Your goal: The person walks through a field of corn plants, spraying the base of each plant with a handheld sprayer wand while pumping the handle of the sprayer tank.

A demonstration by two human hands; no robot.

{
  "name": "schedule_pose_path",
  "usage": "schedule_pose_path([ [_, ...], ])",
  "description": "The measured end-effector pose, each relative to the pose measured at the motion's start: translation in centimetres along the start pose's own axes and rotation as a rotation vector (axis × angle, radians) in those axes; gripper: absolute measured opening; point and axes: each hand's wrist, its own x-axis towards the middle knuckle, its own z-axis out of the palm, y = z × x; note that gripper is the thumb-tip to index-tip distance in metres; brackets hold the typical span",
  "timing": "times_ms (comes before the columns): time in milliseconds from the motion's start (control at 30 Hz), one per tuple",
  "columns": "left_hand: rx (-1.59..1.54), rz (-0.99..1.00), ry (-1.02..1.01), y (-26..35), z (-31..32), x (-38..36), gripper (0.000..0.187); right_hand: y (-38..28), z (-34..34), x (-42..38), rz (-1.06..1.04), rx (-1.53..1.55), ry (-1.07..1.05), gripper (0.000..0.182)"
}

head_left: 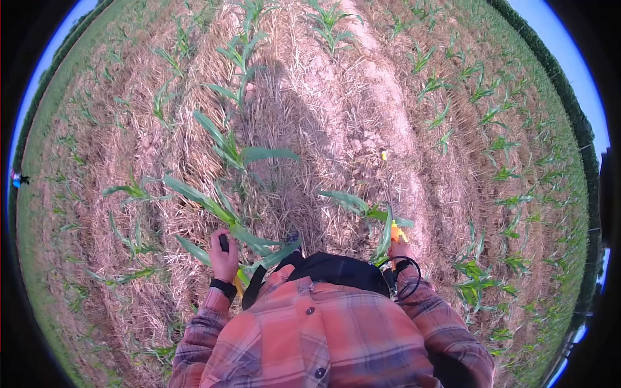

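Observation:
My left hand (224, 255) is closed around a small black object (224, 242), whose kind I cannot make out. It is beside the broad leaves of a young corn plant (223, 213). My right hand (399, 248) is closed on an orange-and-yellow handled thing (396, 233). A thin rod seems to run forward from it to a small yellow tip (384, 156) over the soil. Leaves of another corn plant (372, 212) reach close to that hand. A black cord (414, 279) loops at my right wrist, and a black band (224, 287) circles the left one.
Rows of young corn (330, 29) run ahead through dry straw and bare soil (388, 84). More corn rows stand to the left and right. A dark tree line (556, 77) edges the field. A small figure (18, 179) appears at the far left edge.

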Motion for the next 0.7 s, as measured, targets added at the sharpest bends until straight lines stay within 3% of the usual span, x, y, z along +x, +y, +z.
schedule_pose_path([
  [100,0.041,0.098,0.041,-1.2,0.6,2.6,0.021,-2.5,3.3,-0.5,-0.012,-0.135,-0.149,0.023],
  [167,0.022,0.098,0.044,-1.7,1.1,4.1,0.021,-2.5,5.2,0.5,-0.119,-0.199,-0.199,0.025],
  [233,0.020,0.006,-0.006,-2.2,1.2,5.3,0.022,-4.4,7.2,-0.3,-0.426,-0.492,-0.258,0.027],
  [367,-0.018,0.019,-0.017,-1.7,0.9,7.0,0.022,-9.1,9.2,-2.0,-0.498,-0.616,-0.417,0.030],
  [467,-0.127,0.194,0.053,1.9,-1.5,7.8,0.023,-12.1,10.0,-2.6,-0.631,-0.807,-0.593,0.035],
  [500,-0.183,0.037,0.016,2.4,-3.1,7.5,0.023,-13.2,10.3,-2.7,-0.630,-0.803,-0.589,0.035],
  [567,-0.290,0.104,0.117,4.6,-5.3,7.1,0.022,-14.8,10.6,-2.5,-0.610,-0.885,-0.720,0.036],
  [700,-0.253,0.033,0.140,4.7,-5.2,8.9,0.023,-14.8,12.7,1.9,-0.762,-0.879,-0.884,0.037],
])
